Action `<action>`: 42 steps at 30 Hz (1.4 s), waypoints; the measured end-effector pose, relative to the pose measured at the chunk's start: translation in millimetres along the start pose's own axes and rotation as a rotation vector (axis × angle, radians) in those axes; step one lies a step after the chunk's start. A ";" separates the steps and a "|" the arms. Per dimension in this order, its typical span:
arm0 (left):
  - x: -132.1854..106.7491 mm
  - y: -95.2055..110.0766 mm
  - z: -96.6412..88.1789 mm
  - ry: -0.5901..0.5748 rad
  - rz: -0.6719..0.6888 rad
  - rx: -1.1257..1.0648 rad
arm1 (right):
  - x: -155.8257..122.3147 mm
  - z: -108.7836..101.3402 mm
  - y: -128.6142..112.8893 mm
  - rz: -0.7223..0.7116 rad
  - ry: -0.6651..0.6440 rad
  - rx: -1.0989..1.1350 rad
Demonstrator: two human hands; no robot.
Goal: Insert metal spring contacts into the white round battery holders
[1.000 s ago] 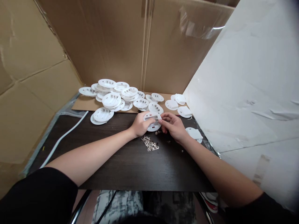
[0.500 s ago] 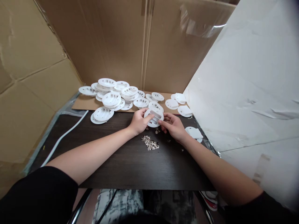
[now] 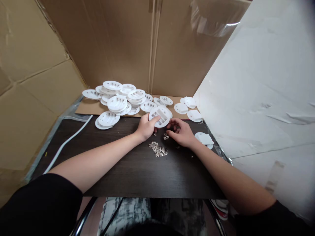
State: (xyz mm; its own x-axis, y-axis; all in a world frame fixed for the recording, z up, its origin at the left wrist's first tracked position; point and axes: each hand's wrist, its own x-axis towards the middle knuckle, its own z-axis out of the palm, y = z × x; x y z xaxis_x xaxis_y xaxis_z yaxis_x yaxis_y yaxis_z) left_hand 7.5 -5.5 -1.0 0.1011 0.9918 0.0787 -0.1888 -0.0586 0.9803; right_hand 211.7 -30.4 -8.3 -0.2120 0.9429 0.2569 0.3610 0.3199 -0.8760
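My left hand (image 3: 145,127) grips a round white plastic disc (image 3: 160,116) with slots, held tilted just above the dark table (image 3: 128,170). My right hand (image 3: 181,132) rests on the table beside it, fingers curled and reaching toward a few small metal clips (image 3: 166,136); whether it pinches one I cannot make out. A heap of the same shiny metal clips (image 3: 158,149) lies just in front of both hands.
A pile of several white discs (image 3: 118,101) sits on a cardboard flap at the back left. Flat white covers (image 3: 190,108) lie at the back right, another (image 3: 203,138) by my right wrist. Cardboard walls and a white board surround the table. A white cable (image 3: 66,142) crosses the left.
My left hand has lifted the white disc up and back, away from my right hand. My right hand let go of it and dropped to the small clips on the table.
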 end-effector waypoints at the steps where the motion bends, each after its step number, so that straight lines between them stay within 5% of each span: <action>1: 0.2 0.7 0.2 0.008 -0.009 -0.015 | 0.2 -1.1 0.2 -0.036 -0.006 -0.096; 9: -0.9 2.6 2.0 -0.010 -0.053 -0.019 | -1.6 -2.2 -0.6 -0.201 -0.111 -0.344; 37: -0.5 -0.4 0.4 0.002 -0.058 0.090 | 0.1 -4.4 -4.1 -0.181 -0.115 -0.356; 42: -0.3 -0.1 0.3 0.001 -0.052 0.090 | -0.4 -11.2 -10.2 -0.228 -0.212 -0.298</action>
State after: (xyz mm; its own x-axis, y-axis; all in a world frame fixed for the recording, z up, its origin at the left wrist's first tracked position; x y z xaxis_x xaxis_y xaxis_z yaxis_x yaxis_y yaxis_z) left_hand 7.8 -5.8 -1.1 0.1078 0.9938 0.0269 -0.0947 -0.0167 0.9954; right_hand 218.2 -33.0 5.1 -0.4877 0.8148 0.3133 0.5228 0.5601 -0.6426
